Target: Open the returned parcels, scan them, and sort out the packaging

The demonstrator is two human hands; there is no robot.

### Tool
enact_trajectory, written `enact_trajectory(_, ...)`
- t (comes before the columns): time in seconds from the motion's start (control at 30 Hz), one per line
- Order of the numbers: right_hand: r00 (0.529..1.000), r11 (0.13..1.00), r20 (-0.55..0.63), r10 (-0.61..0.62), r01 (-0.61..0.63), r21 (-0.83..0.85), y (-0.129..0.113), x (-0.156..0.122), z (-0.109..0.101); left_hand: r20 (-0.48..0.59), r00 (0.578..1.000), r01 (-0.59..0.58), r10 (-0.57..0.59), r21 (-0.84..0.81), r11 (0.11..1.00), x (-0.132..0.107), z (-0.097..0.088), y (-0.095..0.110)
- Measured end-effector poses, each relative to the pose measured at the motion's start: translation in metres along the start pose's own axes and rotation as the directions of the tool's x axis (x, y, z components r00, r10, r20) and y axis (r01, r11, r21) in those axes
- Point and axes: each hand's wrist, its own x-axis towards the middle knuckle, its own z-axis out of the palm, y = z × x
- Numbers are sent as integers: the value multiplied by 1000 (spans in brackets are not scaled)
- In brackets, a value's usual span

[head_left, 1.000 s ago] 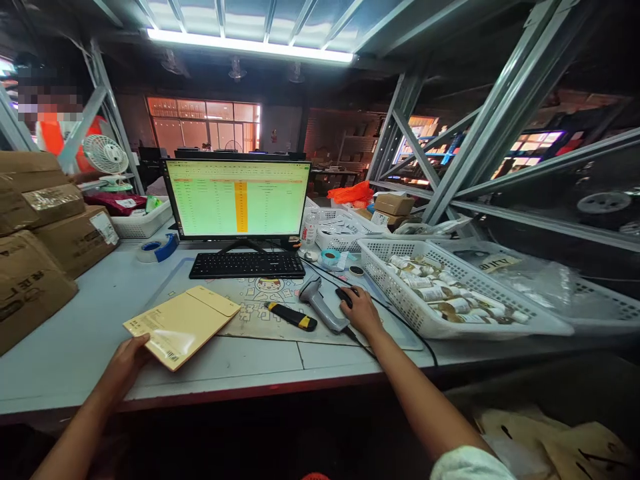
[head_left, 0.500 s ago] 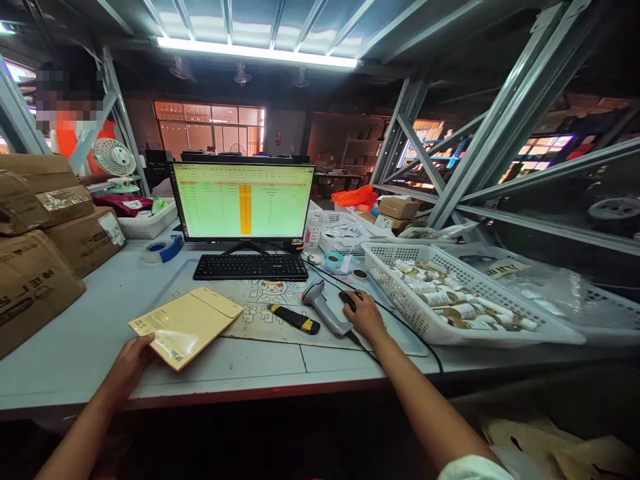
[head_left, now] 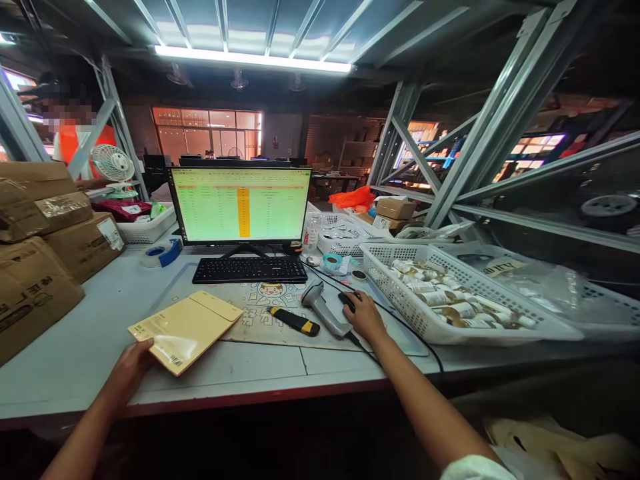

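A flat yellow packet (head_left: 193,327) with a barcode at its near corner is tilted above the table, its near left corner gripped by my left hand (head_left: 131,367). My right hand (head_left: 367,317) is curled over a black computer mouse (head_left: 347,301) on the desk mat (head_left: 250,327). Just left of the mouse lies a grey barcode scanner (head_left: 325,311). A black and yellow utility knife (head_left: 293,321) rests between packet and scanner. Behind them are a black keyboard (head_left: 249,270) and a lit monitor (head_left: 241,207) showing a spreadsheet.
To the right stands a white basket (head_left: 417,310) of small bottles. Cardboard boxes (head_left: 35,287) are stacked at the left edge, near a blue tape dispenser (head_left: 163,253). The scanner's cable (head_left: 365,348) runs under my right wrist. Another person (head_left: 70,137) is at the far left.
The view has shifted slightly. My left hand still holds the packet and my right hand stays on the mouse. The person in the background has moved a little.
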Motion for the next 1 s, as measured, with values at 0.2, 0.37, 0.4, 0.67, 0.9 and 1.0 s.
enact_trajectory(0.2, 1000, 1000, 5, 16, -16, -3, -1, 0, -1, -59, 990, -118, 127, 139, 983, 12, -13, -10)
enact_trajectory(0.37, 1000, 1000, -15, -17, 17, 17, 1, 0, 1, -42, 989, -131, 139, 150, 980, 9, -12, -9)
enact_trajectory(0.4, 999, 999, -22, -33, 34, 22, 2, 0, 1, -25, 995, -96, 100, 113, 989, 7, -10, -7)
enact_trajectory(0.67, 991, 987, -28, -133, 135, 91, 9, 1, 6, 75, 997, 44, -36, -98, 994, -1, 5, 1)
enact_trajectory(0.9, 987, 974, -11, -158, 158, 163, 12, 4, 9, 90, 996, 4, 3, -74, 997, -1, 4, -2)
enact_trajectory(1.0, 984, 970, -24, -175, 177, 168, 15, 0, 13, 138, 990, -14, 19, -33, 999, 1, 5, -5)
